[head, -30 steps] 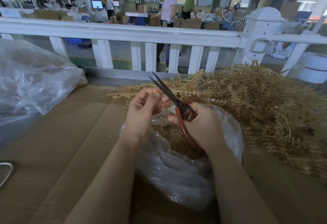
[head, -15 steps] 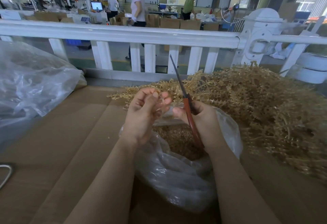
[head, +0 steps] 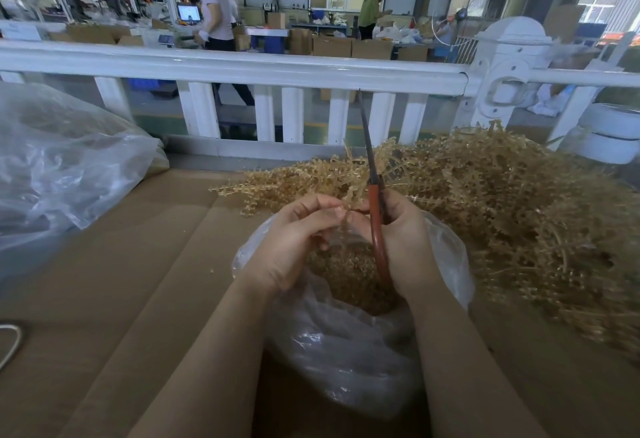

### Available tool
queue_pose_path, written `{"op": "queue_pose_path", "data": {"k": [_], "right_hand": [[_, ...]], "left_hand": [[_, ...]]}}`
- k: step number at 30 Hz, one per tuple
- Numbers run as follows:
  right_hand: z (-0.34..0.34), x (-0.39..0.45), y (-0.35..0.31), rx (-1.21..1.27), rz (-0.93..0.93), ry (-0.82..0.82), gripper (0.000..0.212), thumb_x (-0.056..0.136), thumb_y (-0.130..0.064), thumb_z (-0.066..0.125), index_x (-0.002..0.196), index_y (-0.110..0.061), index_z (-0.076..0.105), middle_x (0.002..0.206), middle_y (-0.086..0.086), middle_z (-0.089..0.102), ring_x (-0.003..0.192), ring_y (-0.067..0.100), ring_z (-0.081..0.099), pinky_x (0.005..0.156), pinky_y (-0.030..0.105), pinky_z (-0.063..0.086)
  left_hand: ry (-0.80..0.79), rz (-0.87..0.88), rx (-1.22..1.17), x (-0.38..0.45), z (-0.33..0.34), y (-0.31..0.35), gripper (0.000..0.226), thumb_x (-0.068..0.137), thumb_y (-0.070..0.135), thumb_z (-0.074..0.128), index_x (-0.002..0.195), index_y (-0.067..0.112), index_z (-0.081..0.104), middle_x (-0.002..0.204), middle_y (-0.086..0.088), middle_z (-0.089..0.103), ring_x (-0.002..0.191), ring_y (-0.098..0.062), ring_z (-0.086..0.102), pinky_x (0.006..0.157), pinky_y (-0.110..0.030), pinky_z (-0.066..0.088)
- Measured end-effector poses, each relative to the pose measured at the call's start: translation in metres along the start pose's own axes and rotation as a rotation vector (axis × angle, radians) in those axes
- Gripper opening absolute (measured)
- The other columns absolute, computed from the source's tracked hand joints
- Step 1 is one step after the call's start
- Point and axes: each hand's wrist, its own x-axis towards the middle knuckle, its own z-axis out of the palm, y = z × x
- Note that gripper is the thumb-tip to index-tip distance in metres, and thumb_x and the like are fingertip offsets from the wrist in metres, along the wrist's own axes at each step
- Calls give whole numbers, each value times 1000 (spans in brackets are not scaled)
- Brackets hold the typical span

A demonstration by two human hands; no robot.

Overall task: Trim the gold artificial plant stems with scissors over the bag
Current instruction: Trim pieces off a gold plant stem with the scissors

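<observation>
With gold offcuts filling the bag (head: 349,361), the right hand (head: 408,250) grips closed scissors (head: 372,188), the left hand (head: 294,247) pinches a sprig (head: 346,218), and a big untrimmed pile (head: 502,202) waits at two o'clock.

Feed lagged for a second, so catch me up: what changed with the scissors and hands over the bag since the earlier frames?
The scissors closed: blades open and slanted left a second ago now stand together, pointing up toward the railing. The right hand still grips their red handles. The left hand keeps pinching a small gold stem piece over the open bag. The gold stem pile is unmoved.
</observation>
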Motion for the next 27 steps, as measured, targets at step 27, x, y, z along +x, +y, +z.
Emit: {"op": "queue_pose_path", "data": {"k": [27], "right_hand": [[-3, 0, -1, -4, -141, 137, 17, 83, -10, 81, 87, -16, 66, 73, -13, 66, 69, 3, 63, 67, 17, 49]], "left_hand": [[272, -110, -267, 5, -5, -3, 33, 68, 12, 77, 99, 6, 69, 78, -5, 73, 64, -11, 66, 64, -19, 55]]}}
